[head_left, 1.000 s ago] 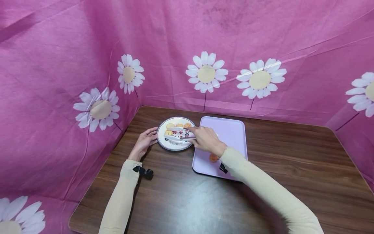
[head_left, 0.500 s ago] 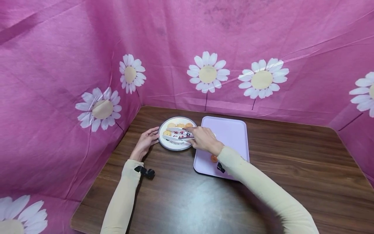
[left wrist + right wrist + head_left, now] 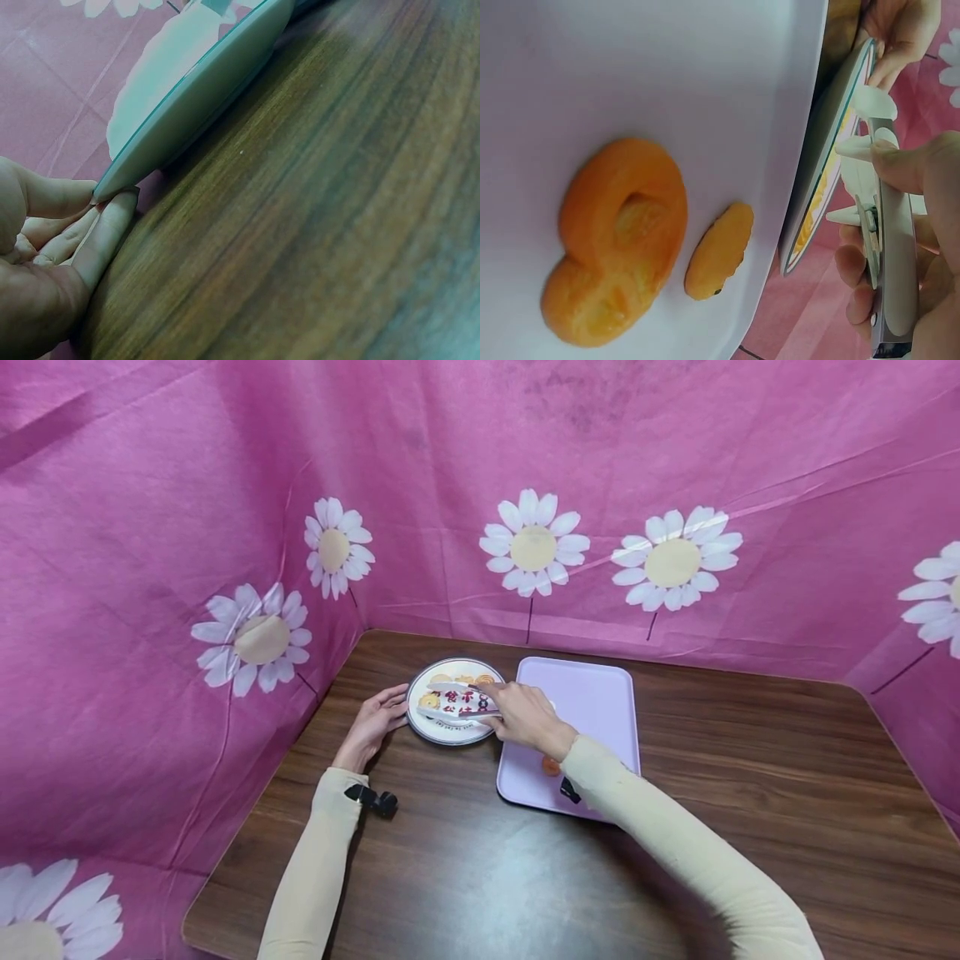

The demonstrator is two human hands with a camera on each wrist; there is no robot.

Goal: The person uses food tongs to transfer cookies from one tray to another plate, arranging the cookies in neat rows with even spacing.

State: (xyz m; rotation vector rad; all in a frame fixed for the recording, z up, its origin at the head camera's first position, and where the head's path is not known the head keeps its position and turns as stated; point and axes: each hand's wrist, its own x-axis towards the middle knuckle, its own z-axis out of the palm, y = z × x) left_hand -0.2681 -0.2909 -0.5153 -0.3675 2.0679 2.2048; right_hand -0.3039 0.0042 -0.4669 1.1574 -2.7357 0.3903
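Observation:
On the left, a round white plate (image 3: 450,737) with a dark rim line bears several cookies, among them a yellow cookie (image 3: 430,702). My left hand (image 3: 372,727) pinches the plate's left edge; the left wrist view has the thumb (image 3: 60,196) on top and a finger (image 3: 112,225) beneath. White-tipped tongs (image 3: 896,262) are gripped in my right hand (image 3: 525,714), the thumb along one arm. Their arms are spread over the plate, tips either side of the yellow cookie. Red lettering on the plate shows between them.
A lilac tray (image 3: 585,693) lies right of the plate, partly under my right forearm. On it are an orange, looped pastry-like piece (image 3: 622,240) and a smaller orange oval piece (image 3: 720,251). The wooden table (image 3: 450,860) meets a pink flowered curtain (image 3: 420,510) behind.
The tongs' arms have spread slightly compared with half a second ago, uncovering more of the red lettering. Both hands hold nearly the same places; the head view shifted a little.

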